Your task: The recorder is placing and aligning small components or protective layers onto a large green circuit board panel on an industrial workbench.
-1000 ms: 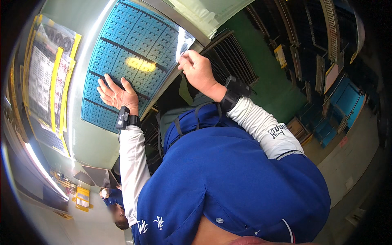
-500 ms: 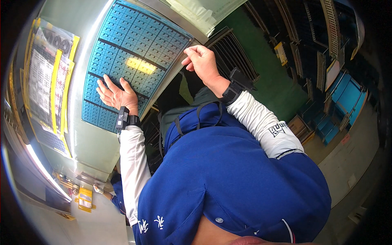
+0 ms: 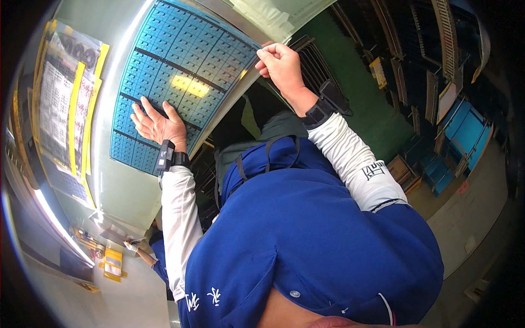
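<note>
A blue panel [image 3: 180, 60] with a grid of small marks and black dividing lines lies on a pale bench. My left hand [image 3: 159, 127] rests on its lower part, fingers spread, holding nothing. At the panel's upper right corner my right hand [image 3: 281, 66] is closed, thumb and fingertips pinched together. Whether the pinch holds the panel's edge or something thin there, I cannot make out. A yellow reflection shines off the panel's middle.
Sheets in clear sleeves with yellow borders [image 3: 74, 104] stand left of the panel. The bench [image 3: 128, 199] continues toward another person's gloved hand [image 3: 131, 246] at lower left. Dark racks [image 3: 394, 54] and a blue-topped cart [image 3: 465, 128] stand at the right over a green floor.
My right hand has moved up and slightly right along the panel's edge to its corner, still pinched. My left hand has hardly moved. The other person's hand has shifted slightly upward.
</note>
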### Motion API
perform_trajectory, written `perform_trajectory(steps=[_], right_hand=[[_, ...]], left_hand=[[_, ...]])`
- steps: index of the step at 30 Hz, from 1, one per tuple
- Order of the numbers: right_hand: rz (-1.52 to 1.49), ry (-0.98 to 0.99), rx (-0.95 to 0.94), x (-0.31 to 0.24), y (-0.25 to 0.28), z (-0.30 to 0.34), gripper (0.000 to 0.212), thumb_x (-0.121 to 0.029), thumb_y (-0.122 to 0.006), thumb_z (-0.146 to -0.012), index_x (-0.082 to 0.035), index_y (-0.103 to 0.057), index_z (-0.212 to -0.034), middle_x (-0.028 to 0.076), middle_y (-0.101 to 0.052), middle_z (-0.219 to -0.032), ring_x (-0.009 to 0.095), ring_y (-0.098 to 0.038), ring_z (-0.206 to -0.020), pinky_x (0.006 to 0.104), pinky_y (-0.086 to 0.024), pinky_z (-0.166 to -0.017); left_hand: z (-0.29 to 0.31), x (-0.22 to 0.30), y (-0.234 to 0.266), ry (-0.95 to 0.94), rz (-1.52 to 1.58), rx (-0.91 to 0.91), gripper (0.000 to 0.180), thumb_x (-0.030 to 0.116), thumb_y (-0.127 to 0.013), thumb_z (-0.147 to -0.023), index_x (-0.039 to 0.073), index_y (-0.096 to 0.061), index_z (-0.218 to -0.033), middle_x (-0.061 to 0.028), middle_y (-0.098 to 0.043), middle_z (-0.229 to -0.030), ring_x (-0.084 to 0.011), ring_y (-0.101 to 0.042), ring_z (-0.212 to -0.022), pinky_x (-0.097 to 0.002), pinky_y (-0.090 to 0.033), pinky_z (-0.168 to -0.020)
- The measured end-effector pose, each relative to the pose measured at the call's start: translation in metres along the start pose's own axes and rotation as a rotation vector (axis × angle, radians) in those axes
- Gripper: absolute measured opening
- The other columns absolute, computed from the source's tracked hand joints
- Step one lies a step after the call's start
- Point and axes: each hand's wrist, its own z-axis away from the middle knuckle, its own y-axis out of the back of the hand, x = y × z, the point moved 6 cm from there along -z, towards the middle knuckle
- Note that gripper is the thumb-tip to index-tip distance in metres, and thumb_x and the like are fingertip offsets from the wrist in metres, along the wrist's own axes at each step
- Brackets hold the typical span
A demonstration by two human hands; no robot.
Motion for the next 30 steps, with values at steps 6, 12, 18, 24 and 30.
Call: perform_trajectory(steps=[6, 12, 18, 24, 30], right_hand=[[0.035, 0.054, -0.019, 0.007, 0.0, -0.009, 0.01, -0.006, -0.071, -0.097, 0.0, -0.067, -0.091, 0.006, -0.07, -0.075, 0.011, -0.069, -0.062, 0.0266, -0.056, -0.053], [0.064, 0.074, -0.007, 0.011, 0.0, -0.015, 0.011, -0.004, -0.07, -0.094, -0.001, -0.064, -0.086, 0.005, -0.068, -0.072, 0.011, -0.067, -0.058, 0.0278, -0.056, -0.05], [0.135, 0.108, 0.007, 0.01, 0.0, -0.016, 0.009, -0.002, -0.067, -0.091, -0.002, -0.064, -0.083, 0.005, -0.068, -0.069, 0.012, -0.068, -0.057, 0.0294, -0.057, -0.049], [0.229, 0.087, 0.006, 0.003, -0.001, -0.016, 0.015, -0.003, -0.068, -0.092, -0.002, -0.063, -0.079, 0.005, -0.067, -0.069, 0.012, -0.068, -0.057, 0.0288, -0.056, -0.049], [0.337, 0.084, 0.005, 0.0, -0.002, -0.02, 0.016, -0.005, -0.069, -0.09, -0.003, -0.063, -0.075, 0.006, -0.067, -0.068, 0.013, -0.068, -0.056, 0.0303, -0.055, -0.05]], left_hand=[[0.0, 0.001, 0.001, 0.002, 0.007, -0.001, 0.073, 0.046, -0.06, -0.1, 0.016, -0.039, -0.163, -0.0189, -0.032, -0.168, -0.0451, -0.022, -0.156, -0.0597, -0.017, -0.126], [0.0, 0.0, 0.001, 0.007, -0.002, -0.014, 0.074, 0.046, -0.06, -0.099, 0.016, -0.038, -0.163, -0.0188, -0.031, -0.169, -0.045, -0.021, -0.157, -0.0601, -0.016, -0.126], [-0.001, 0.002, 0.001, 0.008, 0.0, -0.026, 0.074, 0.048, -0.058, -0.101, 0.017, -0.035, -0.164, -0.018, -0.028, -0.17, -0.0444, -0.021, -0.157, -0.0582, -0.015, -0.127], [-0.001, 0.002, 0.002, 0.027, 0.004, -0.028, 0.074, 0.048, -0.059, -0.1, 0.018, -0.036, -0.164, -0.0174, -0.029, -0.17, -0.0441, -0.021, -0.157, -0.0581, -0.016, -0.127], [-0.002, 0.0, 0.0, 0.015, 0.025, -0.007, 0.076, 0.045, -0.063, -0.097, 0.017, -0.038, -0.163, -0.0181, -0.032, -0.168, -0.0446, -0.021, -0.156, -0.0601, -0.015, -0.126]])
